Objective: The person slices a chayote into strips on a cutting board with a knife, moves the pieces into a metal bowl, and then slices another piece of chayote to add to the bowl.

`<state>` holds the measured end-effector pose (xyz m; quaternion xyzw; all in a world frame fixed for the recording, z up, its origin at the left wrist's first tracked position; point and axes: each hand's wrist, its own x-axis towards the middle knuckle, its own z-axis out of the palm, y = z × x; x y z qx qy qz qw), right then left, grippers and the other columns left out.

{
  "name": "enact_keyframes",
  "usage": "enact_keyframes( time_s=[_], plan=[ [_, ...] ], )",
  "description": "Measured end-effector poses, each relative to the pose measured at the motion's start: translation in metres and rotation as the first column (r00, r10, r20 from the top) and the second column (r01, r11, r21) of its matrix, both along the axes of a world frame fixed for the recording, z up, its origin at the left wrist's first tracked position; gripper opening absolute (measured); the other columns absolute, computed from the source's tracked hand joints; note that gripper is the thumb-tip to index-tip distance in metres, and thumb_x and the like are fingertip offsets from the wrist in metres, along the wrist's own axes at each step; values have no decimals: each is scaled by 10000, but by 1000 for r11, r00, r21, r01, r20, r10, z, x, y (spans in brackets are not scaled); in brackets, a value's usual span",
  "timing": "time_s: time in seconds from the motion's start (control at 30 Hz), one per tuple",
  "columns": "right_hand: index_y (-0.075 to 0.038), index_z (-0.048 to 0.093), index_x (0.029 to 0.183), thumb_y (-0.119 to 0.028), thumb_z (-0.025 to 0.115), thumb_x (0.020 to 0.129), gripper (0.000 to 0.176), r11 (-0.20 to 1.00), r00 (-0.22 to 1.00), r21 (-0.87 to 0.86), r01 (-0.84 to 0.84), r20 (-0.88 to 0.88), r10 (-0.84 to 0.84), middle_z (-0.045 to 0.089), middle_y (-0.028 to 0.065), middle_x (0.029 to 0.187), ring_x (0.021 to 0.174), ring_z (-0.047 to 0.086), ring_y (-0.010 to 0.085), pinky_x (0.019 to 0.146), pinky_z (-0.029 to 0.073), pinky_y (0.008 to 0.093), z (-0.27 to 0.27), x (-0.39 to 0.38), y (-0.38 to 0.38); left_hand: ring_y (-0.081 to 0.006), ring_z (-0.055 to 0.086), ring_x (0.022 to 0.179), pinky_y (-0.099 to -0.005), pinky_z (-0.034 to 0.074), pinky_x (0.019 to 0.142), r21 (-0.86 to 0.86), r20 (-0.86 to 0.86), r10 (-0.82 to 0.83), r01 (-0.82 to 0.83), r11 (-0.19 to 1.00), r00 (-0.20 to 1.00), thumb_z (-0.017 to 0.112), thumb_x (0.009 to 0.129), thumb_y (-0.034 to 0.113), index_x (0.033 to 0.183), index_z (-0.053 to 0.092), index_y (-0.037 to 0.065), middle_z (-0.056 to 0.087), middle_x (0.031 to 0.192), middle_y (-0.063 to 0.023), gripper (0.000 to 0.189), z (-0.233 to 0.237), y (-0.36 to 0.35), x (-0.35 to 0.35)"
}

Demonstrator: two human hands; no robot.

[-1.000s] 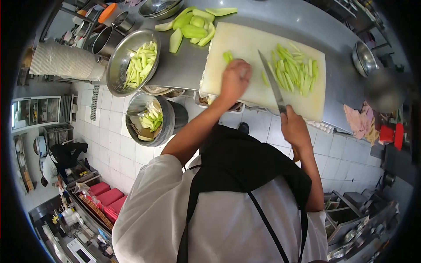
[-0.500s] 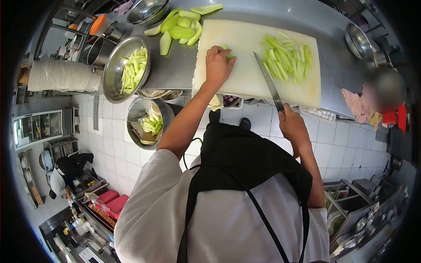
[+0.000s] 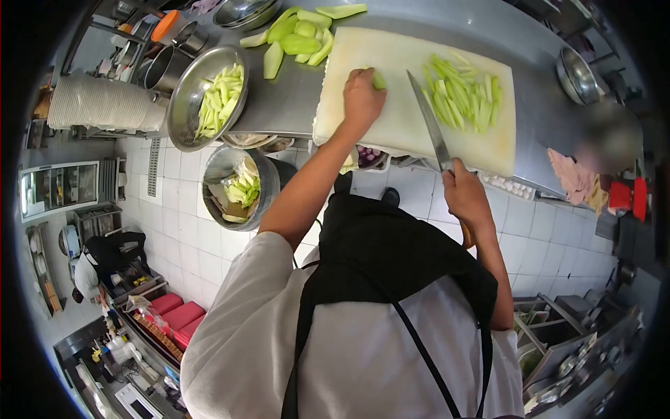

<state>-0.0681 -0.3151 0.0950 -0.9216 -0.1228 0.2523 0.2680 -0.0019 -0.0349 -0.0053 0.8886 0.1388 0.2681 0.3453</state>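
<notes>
My left hand (image 3: 364,98) rests on the white cutting board (image 3: 401,50), fingers curled over a pale green vegetable piece (image 3: 378,79) that is mostly hidden beneath them. In my right hand (image 3: 466,197) is the handle of a long kitchen knife (image 3: 431,124). Its blade lies low over the board, pointing away from me, between my left hand and a heap of cut green strips (image 3: 460,98). Blade and held piece are apart. Left of the board, several larger peeled pieces (image 3: 300,43) are piled on the steel counter (image 3: 283,105).
A metal bowl (image 3: 179,105) of cut strips sits at the counter's left edge. Below it stands a bin (image 3: 268,174) with scraps. Stacked white containers (image 3: 105,103) are at far left. Steel bowls (image 3: 578,75) and a pink cloth (image 3: 571,174) lie right. Another person (image 3: 105,262) is at lower left.
My left hand has turned and shifted slightly right on the board, its fingers now closed more over the green piece. The knife stays in my right hand, nearly still. The view has shifted a little.
</notes>
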Motion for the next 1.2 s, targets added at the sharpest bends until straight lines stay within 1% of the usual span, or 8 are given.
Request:
enact_keyframes(
  time_s=[0.23, 0.33, 0.43, 0.73, 0.93, 1.07, 1.17, 1.2],
  plan=[
    [-26, 559, 1223, -178, 578, 979, 288, 980, 942, 13, 196, 276, -192, 701, 263, 896, 892, 663, 472, 795, 508, 541, 21, 3, -14, -287, 709, 854, -386, 581, 753, -536, -97, -182, 103, 838, 978, 814, 811, 202, 1134, 727, -14, 684, 1108, -184, 398, 23, -57, 63],
    [-52, 591, 1237, -141, 638, 931, 322, 968, 878, -5, 252, 423, -226, 705, 234, 909, 873, 677, 440, 778, 525, 516, 23, 7, -30, -273, 680, 915, -379, 567, 788, -116, 178, -147, 169, 979, 973, 821, 826, 232, 1057, 761, 32, 686, 1055, -139, 312, 44, -74, 54],
    [-72, 626, 1209, -93, 690, 875, 341, 958, 831, 8, 286, 496, -252, 699, 216, 931, 845, 686, 414, 754, 537, 491, 19, 0, -42, -277, 642, 967, -378, 544, 841, 6, 177, -334, 338, 941, 926, 827, 827, 267, 983, 775, 57, 672, 1012, -115, 266, 72, -92, 42],
    [-102, 664, 1145, -59, 745, 785, 371, 961, 749, 94, 260, 609, -262, 639, 195, 904, 770, 671, 399, 672, 548, 478, -8, -21, -49, -340, 635, 982, -422, 522, 905, 225, -125, -592, 604, 765, 796, 741, 842, 126, 919, 777, 60, 695, 924, -118, 108, 64, -113, 71],
    [-99, 658, 1125, -93, 752, 807, 332, 957, 821, 182, 226, 493, -288, 646, 215, 906, 782, 670, 427, 671, 544, 502, -6, -38, -38, -339, 651, 1006, -418, 524, 922, 251, 62, -544, 514, 820, 837, 724, 848, 118, 985, 775, 70, 726, 1035, -116, 154, 77, -98, 95],
    [-93, 654, 1144, -124, 726, 843, 311, 921, 894, 346, 178, 334, -299, 694, 233, 899, 815, 674, 437, 717, 539, 497, -4, -45, -34, -277, 667, 904, -374, 559, 777, 144, 75, -407, 394, 908, 911, 771, 836, 132, 1014, 777, 82, 730, 1045, -120, 185, 112, -55, 76],
    [-63, 643, 1163, -148, 697, 872, 308, 934, 956, 299, 196, 152, -250, 702, 246, 874, 813, 666, 444, 723, 534, 467, 0, -44, -29, -265, 665, 839, -352, 551, 665, 168, 147, -301, 276, 946, 942, 773, 841, 130, 1026, 774, 69, 729, 1040, -130, 195, 103, -17, 33],
    [-41, 632, 1181, -161, 683, 882, 326, 914, 962, 340, 220, 82, -262, 698, 213, 804, 740, 678, 373, 698, 528, 426, -12, -40, -28, -270, 666, 833, -353, 550, 656, 170, 160, -261, 234, 957, 952, 771, 842, 128, 1028, 773, 65, 728, 1039, -132, 197, 103, -6, 12]
  ],
)
